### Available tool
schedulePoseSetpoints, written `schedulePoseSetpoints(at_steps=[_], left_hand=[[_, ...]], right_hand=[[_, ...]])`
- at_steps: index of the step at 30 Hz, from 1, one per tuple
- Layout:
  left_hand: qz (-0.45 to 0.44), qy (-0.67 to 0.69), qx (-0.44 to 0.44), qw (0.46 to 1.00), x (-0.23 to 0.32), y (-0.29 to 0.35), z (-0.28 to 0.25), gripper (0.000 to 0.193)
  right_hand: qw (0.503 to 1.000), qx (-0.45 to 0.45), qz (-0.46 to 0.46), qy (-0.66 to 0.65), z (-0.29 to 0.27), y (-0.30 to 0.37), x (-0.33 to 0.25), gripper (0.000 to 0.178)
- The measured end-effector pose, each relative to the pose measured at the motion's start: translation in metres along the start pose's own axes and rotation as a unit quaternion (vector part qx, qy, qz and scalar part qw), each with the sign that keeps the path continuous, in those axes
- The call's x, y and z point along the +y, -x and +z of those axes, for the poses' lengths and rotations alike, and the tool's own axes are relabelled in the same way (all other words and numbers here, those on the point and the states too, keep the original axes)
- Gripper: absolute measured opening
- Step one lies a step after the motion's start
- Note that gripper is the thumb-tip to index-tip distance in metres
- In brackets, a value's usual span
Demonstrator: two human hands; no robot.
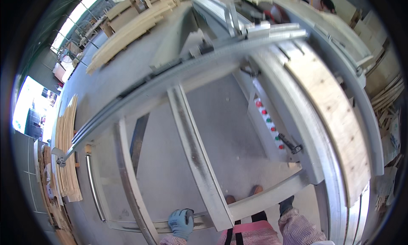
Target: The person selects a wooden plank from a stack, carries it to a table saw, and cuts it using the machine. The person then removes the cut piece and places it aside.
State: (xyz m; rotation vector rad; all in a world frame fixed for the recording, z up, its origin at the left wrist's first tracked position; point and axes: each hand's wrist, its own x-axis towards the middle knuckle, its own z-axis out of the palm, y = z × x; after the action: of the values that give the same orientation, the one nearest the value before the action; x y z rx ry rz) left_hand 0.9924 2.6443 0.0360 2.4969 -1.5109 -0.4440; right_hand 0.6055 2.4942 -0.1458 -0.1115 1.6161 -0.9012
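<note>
My left hand (181,223), in a light blue glove, curls over the near metal rail (272,194) of a sliding-table saw's support frame. My right arm (299,227), in a patterned knit sleeve, reaches to the same rail farther right. Only a dark glove cuff shows there; the fingers are hidden at the rail. Two metal crossbars (193,147) span the frame ahead of me. A strip of plywood (333,117) lies lengthwise on the sliding table (293,83) to the right. Along the frame's far side runs a long fence (178,72).
Below the sliding table is a panel of red and green buttons (268,121), with a black handle (290,143) beside it. Stacked boards (127,36) lie far left, more boards (68,151) at left. Scrap wood (389,138) piles up at right. Another person (318,1) is at the far right.
</note>
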Motion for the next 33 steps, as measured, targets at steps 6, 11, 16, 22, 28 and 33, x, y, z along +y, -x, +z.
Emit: schedulePoseSetpoints(at_steps=[6, 11, 16, 22, 28, 33], left_hand=[[-0.011, -0.032, 0.058, 0.998, -0.006, 0.005, 0.009, 0.019], [-0.029, -0.002, 0.035, 0.999, -0.003, -0.005, 0.001, 0.028], [-0.126, 0.057, -0.165, 0.977, -0.007, -0.026, -0.027, 0.034], [-0.154, 0.016, -0.154, 0.976, -0.004, -0.023, -0.012, 0.041], [-0.102, -0.002, -0.073, 0.992, -0.016, -0.013, -0.001, 0.019], [-0.063, 0.04, -0.031, 0.997, 0.001, -0.022, -0.014, 0.01]], right_hand=[[0.983, 0.011, -0.135, 0.124, 0.007, 0.101, -0.064, 0.047], [0.959, 0.003, -0.259, 0.117, 0.015, 0.17, -0.126, 0.045], [0.9, -0.197, -0.324, 0.217, 0.098, 0.194, -0.168, 0.027], [0.862, -0.254, -0.234, 0.371, 0.188, 0.073, -0.145, 0.034], [0.888, -0.034, -0.079, 0.452, 0.198, -0.127, -0.063, 0.022], [0.925, 0.008, 0.11, 0.363, 0.173, -0.169, -0.014, 0.041]])
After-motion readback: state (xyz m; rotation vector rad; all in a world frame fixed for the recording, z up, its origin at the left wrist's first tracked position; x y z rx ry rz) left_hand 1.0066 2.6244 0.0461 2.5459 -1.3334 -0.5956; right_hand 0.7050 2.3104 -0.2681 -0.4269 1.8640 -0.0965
